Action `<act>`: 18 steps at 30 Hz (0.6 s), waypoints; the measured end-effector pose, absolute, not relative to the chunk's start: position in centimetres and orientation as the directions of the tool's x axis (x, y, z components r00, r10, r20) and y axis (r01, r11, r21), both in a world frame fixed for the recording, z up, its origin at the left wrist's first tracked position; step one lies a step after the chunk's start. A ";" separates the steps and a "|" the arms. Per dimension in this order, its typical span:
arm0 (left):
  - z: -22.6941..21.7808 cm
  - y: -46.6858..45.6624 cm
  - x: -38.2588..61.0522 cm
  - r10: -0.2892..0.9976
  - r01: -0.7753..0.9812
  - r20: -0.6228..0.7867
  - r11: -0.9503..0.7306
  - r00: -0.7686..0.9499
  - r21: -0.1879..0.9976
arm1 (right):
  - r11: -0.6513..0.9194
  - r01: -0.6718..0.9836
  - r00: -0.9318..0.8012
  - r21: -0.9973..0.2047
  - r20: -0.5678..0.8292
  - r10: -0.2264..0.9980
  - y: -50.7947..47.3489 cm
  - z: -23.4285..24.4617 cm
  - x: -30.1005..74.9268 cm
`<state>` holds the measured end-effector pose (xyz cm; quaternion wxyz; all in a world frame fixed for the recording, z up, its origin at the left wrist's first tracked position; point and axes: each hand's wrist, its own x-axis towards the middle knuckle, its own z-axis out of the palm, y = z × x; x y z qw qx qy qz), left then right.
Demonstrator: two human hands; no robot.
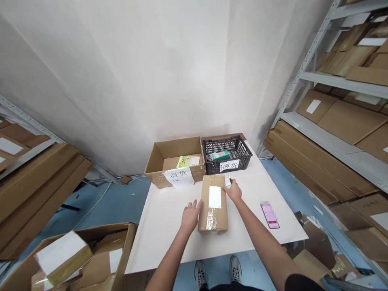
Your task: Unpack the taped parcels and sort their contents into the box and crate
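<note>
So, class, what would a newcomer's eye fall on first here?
The taped cardboard parcel in the middle of the white table, with the left hand and right hand at its sides. Behind it stand an open carton and a black basket, each bearing a paper sign.

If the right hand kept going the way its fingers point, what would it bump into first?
Most likely the black basket straight ahead, though the gap is hard to judge. The right hand lies at the far corner of the cardboard box, pointing toward the basket.
</note>
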<state>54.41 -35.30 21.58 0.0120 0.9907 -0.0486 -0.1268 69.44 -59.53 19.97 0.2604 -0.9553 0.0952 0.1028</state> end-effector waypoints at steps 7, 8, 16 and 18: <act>21.2 -34.0 58.1 -0.431 -0.417 -0.381 -0.901 0.818 0.122 | -0.723 -0.317 0.898 -0.613 -0.439 -0.021 -60.4 14.7 58.7; 21.0 -34.3 58.1 -0.433 -0.417 -0.396 -0.899 0.810 0.131 | -0.720 -0.315 0.896 -0.618 -0.445 -0.011 -60.9 14.5 58.9; 18.3 -43.2 54.7 -0.262 -0.228 -0.318 -0.964 0.911 0.139 | -0.785 -0.209 0.894 -0.583 -0.439 0.088 -67.8 16.5 68.0; 17.8 -46.7 53.9 -0.210 -0.181 -0.241 -0.974 0.948 0.137 | -0.819 -0.189 0.907 -0.541 -0.416 0.066 -68.8 17.5 70.1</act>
